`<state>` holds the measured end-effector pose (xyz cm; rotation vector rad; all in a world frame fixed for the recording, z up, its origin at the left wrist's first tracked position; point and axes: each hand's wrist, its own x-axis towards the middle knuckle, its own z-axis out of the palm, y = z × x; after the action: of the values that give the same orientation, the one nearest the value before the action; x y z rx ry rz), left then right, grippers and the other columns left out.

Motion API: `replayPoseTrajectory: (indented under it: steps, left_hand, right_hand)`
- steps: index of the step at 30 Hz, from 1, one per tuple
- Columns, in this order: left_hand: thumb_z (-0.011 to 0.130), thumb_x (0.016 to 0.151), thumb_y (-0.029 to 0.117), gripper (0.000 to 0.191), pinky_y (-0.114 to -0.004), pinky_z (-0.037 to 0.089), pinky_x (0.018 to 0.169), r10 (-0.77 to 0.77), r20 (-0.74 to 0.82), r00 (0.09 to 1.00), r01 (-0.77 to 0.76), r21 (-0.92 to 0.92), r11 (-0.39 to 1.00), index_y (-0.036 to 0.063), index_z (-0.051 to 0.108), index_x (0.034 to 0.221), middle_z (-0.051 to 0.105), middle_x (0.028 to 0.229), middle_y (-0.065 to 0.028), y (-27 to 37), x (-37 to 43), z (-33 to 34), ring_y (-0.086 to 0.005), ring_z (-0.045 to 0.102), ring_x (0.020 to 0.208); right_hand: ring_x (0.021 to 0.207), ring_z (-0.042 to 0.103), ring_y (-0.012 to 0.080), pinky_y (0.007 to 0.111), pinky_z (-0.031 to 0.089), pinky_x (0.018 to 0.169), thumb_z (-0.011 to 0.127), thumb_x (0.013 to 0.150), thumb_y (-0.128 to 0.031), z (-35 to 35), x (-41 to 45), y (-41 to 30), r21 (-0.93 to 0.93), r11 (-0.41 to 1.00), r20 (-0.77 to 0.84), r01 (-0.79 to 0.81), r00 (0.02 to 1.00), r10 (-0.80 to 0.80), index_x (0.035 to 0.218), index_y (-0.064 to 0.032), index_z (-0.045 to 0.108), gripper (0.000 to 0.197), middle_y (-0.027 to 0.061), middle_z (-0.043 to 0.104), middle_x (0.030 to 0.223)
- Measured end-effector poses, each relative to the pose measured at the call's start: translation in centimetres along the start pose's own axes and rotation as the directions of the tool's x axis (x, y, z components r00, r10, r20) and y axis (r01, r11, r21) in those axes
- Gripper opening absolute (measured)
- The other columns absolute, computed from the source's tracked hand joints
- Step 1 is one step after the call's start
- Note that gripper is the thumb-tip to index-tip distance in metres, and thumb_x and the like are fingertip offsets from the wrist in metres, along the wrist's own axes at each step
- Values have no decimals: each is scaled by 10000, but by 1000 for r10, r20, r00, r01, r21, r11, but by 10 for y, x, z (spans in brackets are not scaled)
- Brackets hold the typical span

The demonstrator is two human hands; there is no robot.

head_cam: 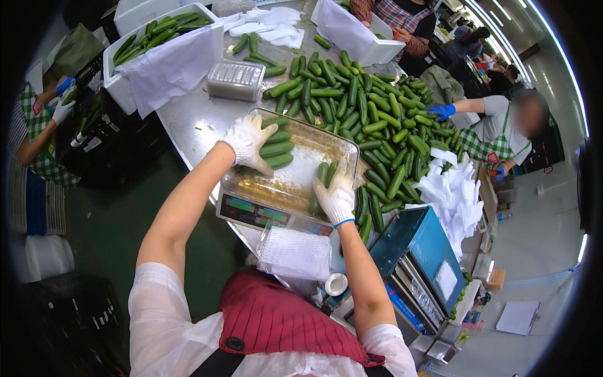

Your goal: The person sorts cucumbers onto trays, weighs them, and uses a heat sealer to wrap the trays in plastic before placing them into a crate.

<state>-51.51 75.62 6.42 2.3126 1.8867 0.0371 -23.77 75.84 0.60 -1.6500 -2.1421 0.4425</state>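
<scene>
A digital scale [275,214] with a metal weighing tray [301,141] lies before me. My left hand [249,141], in a white knit glove, rests over several cucumbers [278,149] side by side at the tray's left. At its right side my right hand [335,191], gloved too, grips cucumbers [322,173]; how many are under the palm is hidden. A large heap of cucumbers [367,103] spreads behind and right of the scale. Just below the scale sits a clear plastic tray with white netted padding [295,252]. Stacked clear trays [235,80] stand behind my left hand.
White foam boxes [165,70] [377,49] stand at the table's far side. White sheets [450,188] and a blue metal box [424,254] are at right. A co-worker's blue-gloved hand [441,111] touches the heap; other people work at the left and far side.
</scene>
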Motion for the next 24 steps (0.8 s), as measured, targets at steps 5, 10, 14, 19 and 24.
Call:
replayPoseTrajectory:
  steps: [5,10,14,19,24]
  left_hand:
    - [800,465,736,1234,-457,473,969,-135,66,989,131,67,989,73,438,1441,538,1211,-267,20,3,2,-413,553,1139]
    - [540,822,726,926,-482,494,869,-292,-68,954,285,-99,953,61,420,1455,545,1134,-288,53,-12,40,-412,563,1039]
    - [525,890,614,811,-496,502,858,-334,-50,941,324,-145,935,57,410,1467,546,1150,-292,70,-25,51,-412,580,1036]
    - [622,875,493,765,-516,503,896,-371,26,928,364,-268,892,101,380,1485,543,1200,-298,58,-31,41,-443,601,1057]
    - [707,802,458,920,-483,471,986,-412,32,911,390,-396,831,93,275,1528,514,1280,-316,49,-23,50,-462,574,1137]
  right_hand:
    - [1318,409,477,458,371,1109,740,789,-292,-7,-16,11,128,992,-44,-8,999,14,1497,26,275,905,342,362,1455]
    - [1323,415,472,444,359,1117,696,853,-275,-7,-33,23,161,987,-45,20,999,-13,1495,8,301,805,315,361,1472]
    - [1322,442,433,420,358,1114,642,919,-258,-5,-40,31,211,977,-56,5,998,7,1485,22,321,708,306,428,1431]
    - [1285,508,384,398,399,1088,626,944,-218,-22,-53,31,438,894,-112,-91,982,154,1456,5,400,602,271,499,1393]
    - [1293,524,282,362,431,1073,625,953,-159,-32,-76,46,594,793,-111,-135,963,247,1449,29,397,578,227,518,1397]
